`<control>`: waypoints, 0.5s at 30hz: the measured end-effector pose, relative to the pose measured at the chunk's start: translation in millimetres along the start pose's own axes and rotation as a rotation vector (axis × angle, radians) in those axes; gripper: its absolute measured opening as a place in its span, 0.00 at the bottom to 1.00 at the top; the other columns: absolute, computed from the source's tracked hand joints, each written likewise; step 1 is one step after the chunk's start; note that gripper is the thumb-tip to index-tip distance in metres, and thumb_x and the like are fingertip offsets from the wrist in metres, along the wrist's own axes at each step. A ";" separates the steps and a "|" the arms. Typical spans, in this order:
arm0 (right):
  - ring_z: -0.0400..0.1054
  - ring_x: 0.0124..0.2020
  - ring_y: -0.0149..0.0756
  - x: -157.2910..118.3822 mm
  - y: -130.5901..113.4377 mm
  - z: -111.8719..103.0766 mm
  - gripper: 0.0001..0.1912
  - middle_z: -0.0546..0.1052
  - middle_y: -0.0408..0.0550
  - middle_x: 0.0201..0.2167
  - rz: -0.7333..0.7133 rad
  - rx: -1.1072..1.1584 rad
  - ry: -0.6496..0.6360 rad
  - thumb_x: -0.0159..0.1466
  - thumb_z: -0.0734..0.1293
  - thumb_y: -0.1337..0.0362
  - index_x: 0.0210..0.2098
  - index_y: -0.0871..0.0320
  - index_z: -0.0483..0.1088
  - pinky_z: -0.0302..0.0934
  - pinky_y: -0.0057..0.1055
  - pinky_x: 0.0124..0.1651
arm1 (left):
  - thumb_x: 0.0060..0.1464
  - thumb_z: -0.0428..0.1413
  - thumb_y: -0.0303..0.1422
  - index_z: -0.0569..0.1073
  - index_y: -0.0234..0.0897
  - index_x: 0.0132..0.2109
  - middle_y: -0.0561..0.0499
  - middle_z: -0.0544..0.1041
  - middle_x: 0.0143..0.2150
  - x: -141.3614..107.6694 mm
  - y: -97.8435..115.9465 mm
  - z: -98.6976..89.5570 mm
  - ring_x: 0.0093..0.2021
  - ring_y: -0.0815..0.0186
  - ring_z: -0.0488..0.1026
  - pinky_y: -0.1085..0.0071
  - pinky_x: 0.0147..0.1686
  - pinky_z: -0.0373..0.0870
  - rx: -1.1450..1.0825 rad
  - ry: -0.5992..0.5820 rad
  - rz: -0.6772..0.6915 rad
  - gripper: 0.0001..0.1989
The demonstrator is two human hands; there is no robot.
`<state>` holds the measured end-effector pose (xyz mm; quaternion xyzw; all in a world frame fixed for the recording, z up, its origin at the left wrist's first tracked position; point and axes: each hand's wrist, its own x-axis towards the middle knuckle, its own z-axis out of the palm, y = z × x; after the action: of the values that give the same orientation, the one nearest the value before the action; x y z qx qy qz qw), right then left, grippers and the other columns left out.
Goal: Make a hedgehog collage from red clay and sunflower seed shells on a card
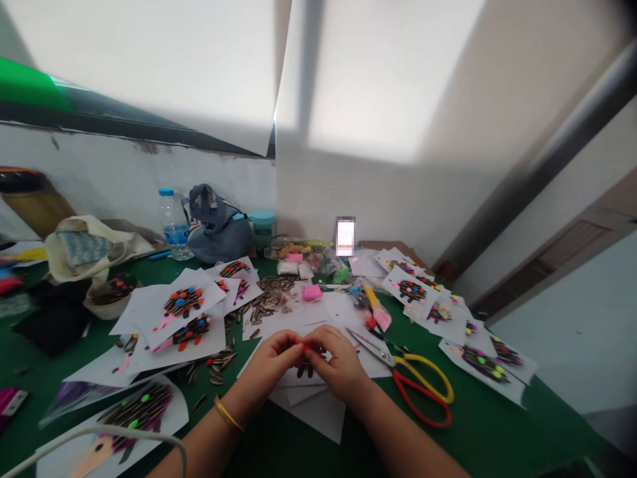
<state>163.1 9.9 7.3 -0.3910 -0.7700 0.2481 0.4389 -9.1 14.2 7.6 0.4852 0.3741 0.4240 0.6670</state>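
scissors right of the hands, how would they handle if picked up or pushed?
The scissors look rigid, with metal blades, so probably stiff and fairly heavy for their size. They lie flat on the green table and paper, so a push would likely slide them, not roll or tip them. The yellow and red loop handles give an easy hold; the blades are parted, so they may pivot when lifted.

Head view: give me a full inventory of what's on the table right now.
Table: one, green.
Scissors: one, yellow and red handles, right of the hands.
Hedgehog cards: many, white with dark seeds and coloured dots, both sides.
Seeds: loose pile, dark, centre.
Blank paper: several sheets, white, under the hands.
Bottle: one, clear, blue cap, back left.
Bag: one, dark blue, back.
Cup: one, teal, beside bag.
Left hand: gold bangle, pinching something small and red.
Right hand: fingertips meeting the left's.
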 end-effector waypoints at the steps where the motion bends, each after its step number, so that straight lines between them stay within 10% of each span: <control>1: 0.67 0.36 0.36 -0.7 0.3 0.6 0.05 0.74 0.45 0.32 -0.003 -0.002 -0.003 0.64 0.68 0.65 0.40 0.55 0.75 0.60 0.31 0.41 | 0.51 0.62 0.40 0.73 0.34 0.35 0.53 0.75 0.29 -0.4 0.5 0.1 0.30 0.69 0.71 0.72 0.33 0.66 0.016 -0.009 0.005 0.12; 15: 0.68 0.34 0.36 -3.7 3.3 -0.3 0.10 0.74 0.46 0.29 -0.057 -0.075 0.024 0.66 0.66 0.57 0.35 0.55 0.76 0.62 0.31 0.39 | 0.54 0.59 0.43 0.75 0.34 0.33 0.54 0.71 0.24 -2.2 1.8 -2.1 0.27 0.70 0.64 0.74 0.29 0.59 0.078 -0.058 -0.047 0.14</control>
<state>165.8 8.8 3.3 -0.3881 -0.7843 0.2015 0.4401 -12.1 13.2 9.0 0.5141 0.3821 0.3790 0.6678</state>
